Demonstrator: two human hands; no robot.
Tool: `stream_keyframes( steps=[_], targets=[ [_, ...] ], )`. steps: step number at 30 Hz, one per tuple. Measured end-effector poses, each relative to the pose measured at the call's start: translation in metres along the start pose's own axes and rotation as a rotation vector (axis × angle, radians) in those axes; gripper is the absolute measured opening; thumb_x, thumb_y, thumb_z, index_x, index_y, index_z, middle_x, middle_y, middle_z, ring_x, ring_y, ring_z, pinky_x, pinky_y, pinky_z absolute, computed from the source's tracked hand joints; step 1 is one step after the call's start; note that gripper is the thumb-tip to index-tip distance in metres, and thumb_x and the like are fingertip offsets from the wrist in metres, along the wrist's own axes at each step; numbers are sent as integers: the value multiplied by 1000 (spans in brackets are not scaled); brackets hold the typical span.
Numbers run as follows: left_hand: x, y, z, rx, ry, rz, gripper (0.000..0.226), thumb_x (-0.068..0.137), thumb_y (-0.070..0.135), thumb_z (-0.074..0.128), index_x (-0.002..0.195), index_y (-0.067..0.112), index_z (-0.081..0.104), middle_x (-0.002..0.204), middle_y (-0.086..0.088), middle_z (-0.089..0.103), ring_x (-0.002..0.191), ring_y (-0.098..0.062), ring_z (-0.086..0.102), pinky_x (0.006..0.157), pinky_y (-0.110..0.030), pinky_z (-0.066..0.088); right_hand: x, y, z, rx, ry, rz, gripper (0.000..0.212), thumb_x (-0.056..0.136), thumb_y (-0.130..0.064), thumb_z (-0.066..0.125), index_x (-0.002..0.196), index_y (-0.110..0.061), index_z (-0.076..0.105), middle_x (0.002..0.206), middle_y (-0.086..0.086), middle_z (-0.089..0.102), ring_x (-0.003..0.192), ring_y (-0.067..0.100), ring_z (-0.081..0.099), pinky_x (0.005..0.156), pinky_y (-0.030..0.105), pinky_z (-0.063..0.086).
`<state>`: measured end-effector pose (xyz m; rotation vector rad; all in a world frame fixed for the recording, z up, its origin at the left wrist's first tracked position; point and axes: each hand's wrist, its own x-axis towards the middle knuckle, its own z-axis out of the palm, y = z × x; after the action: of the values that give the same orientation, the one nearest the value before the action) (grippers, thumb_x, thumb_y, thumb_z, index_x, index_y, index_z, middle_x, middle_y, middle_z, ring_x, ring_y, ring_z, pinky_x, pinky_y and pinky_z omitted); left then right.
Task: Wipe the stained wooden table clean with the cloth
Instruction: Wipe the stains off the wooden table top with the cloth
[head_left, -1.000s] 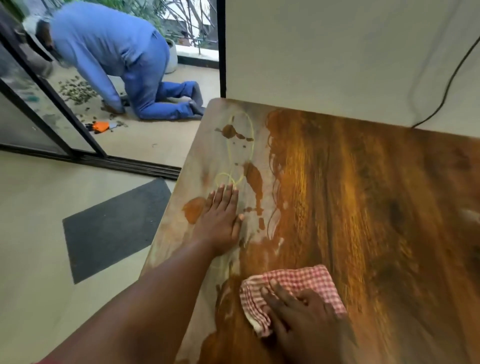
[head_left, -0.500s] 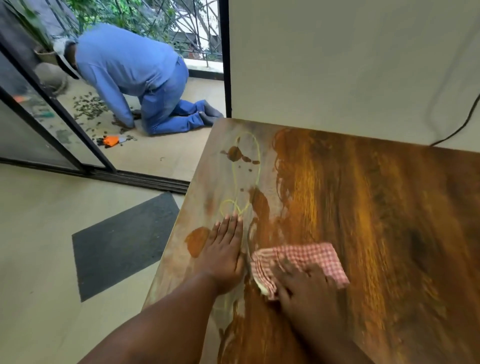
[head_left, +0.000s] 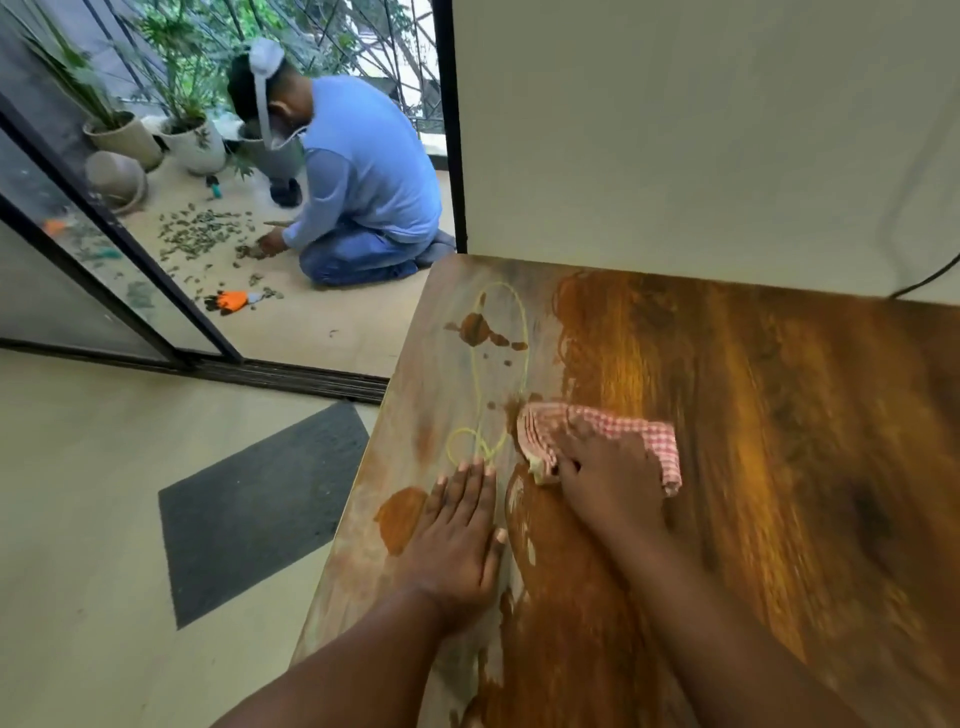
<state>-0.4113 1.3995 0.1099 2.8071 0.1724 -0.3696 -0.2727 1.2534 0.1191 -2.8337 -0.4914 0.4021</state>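
Observation:
The wooden table (head_left: 779, 467) fills the right half of the view; its left strip looks pale and dull, with brown stains (head_left: 478, 330) and thin yellow loops (head_left: 498, 364) on it. A red-and-white checked cloth (head_left: 613, 431) lies bunched on the table beside the yellow loops. My right hand (head_left: 608, 478) presses down on the cloth. My left hand (head_left: 457, 540) rests flat on the pale strip with its fingers together, next to a brown blot (head_left: 400, 517). It holds nothing.
The table's left edge (head_left: 363, 467) drops to a beige floor with a dark mat (head_left: 260, 499). A white wall (head_left: 675, 130) stands behind the table. Beyond an open sliding door (head_left: 104, 234) a person in blue (head_left: 363, 182) kneels among leaves and potted plants (head_left: 192, 140).
My right hand has pushed the cloth away from me along the table, up beside the yellow loops. My left hand stays flat in place. The camera has tilted up.

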Motion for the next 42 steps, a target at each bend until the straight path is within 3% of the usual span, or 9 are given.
stream_keyframes(
  steps=[4,7,12,23,27,31,36,40,42],
  targets=[
    [1,0,0,5,3,5,62,102,45,10,144,23,-30,153,3,-35,137,-11,-39,105,-25,-33,-42,31,10,50,43,149,39,95,-45,38,134,-50,43,150,-20,33,133,31,32,107,51,29],
    [1,0,0,-2,-6,12,62,101,47,9,143,25,-30,153,5,-36,136,-9,-40,104,-23,-34,-5,27,-3,60,65,192,39,96,-41,39,134,-45,46,152,-14,32,134,31,33,108,47,30],
    [5,-4,4,12,-6,9,64,93,51,2,143,23,-28,153,2,-33,138,-12,-38,104,-24,-34,69,-15,-21,50,21,76,42,97,-38,36,139,-40,42,156,-9,26,137,33,25,108,54,23],
    [-1,-2,12,-10,55,39,74,90,68,-2,141,27,-36,150,5,-40,135,-6,-42,106,-26,-33,12,-4,-2,19,-2,21,42,94,-48,36,136,-56,34,152,-21,29,134,30,27,104,54,23],
    [33,-6,-9,-78,170,17,78,87,75,1,144,32,-30,151,8,-38,136,-4,-39,105,-24,-34,19,-8,-4,-20,-22,67,45,95,-49,34,138,-58,26,153,-23,25,134,30,27,103,53,24],
    [115,-40,-54,-61,233,-99,78,92,68,11,144,25,-27,155,-1,-32,139,-16,-35,110,-32,-26,44,-10,-8,34,-24,154,44,96,-46,31,139,-57,27,153,-24,24,133,32,29,105,51,30],
    [166,-76,-52,-45,219,-86,92,79,80,-3,146,22,-29,156,-2,-30,140,-15,-34,112,-32,-23,111,-18,-27,22,42,224,44,97,-42,28,140,-45,37,150,-7,39,134,35,32,106,46,34],
    [175,-86,-40,-73,237,-86,98,78,83,1,147,21,-28,154,1,-35,140,-13,-35,113,-31,-22,180,-29,-41,46,78,220,44,94,-34,29,133,-28,50,142,7,48,130,35,40,106,54,32],
    [176,-86,-41,-84,246,-96,98,78,83,3,147,20,-29,153,1,-36,138,-11,-38,112,-29,-23,206,-36,-47,35,77,210,45,92,-34,33,133,-28,49,144,8,46,130,35,41,105,53,33]
  ],
)
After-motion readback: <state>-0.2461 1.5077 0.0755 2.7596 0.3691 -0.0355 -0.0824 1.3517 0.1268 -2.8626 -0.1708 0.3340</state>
